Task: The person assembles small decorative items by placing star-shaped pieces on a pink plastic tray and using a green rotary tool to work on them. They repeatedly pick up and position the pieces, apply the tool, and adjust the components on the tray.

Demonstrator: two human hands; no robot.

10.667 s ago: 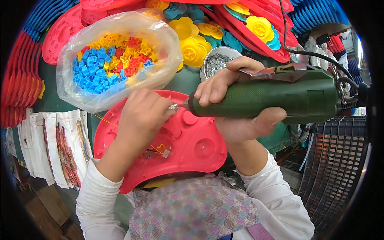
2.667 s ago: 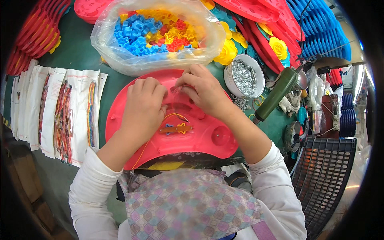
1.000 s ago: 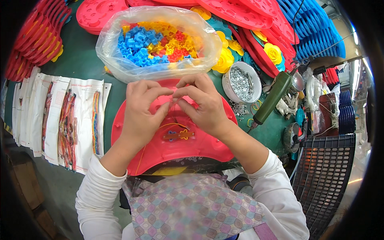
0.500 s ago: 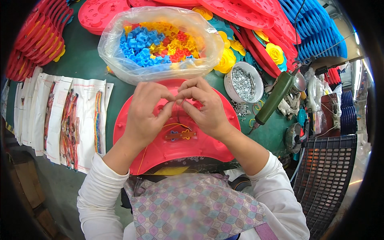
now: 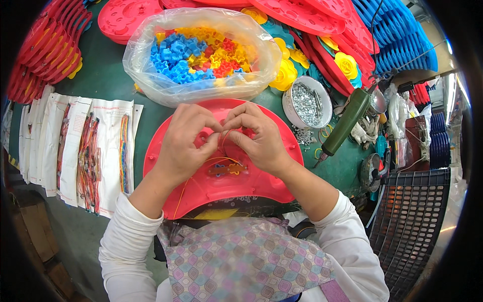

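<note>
A red half-round plastic tray [image 5: 201, 189] lies on the green table in front of me. My left hand [image 5: 183, 143] and my right hand [image 5: 256, 138] meet over its middle, fingertips pinched together on thin orange wires [image 5: 221, 160]. The wires run down to a small circuit piece [image 5: 226, 170] on the tray. A green electric screwdriver [image 5: 344, 126] lies to the right of my right hand, untouched.
A clear bag of blue, yellow and red plastic pieces [image 5: 201, 53] sits behind the tray. A white bowl of screws [image 5: 307, 103] stands at right. Wire packets on white cards [image 5: 85, 151] lie at left. Stacks of red trays [image 5: 45, 50] and blue trays [image 5: 402, 30] ring the table.
My hands have put down the green screwdriver, now lying at right, and have come together over the tray on the orange wires. In the last second they barely moved.
</note>
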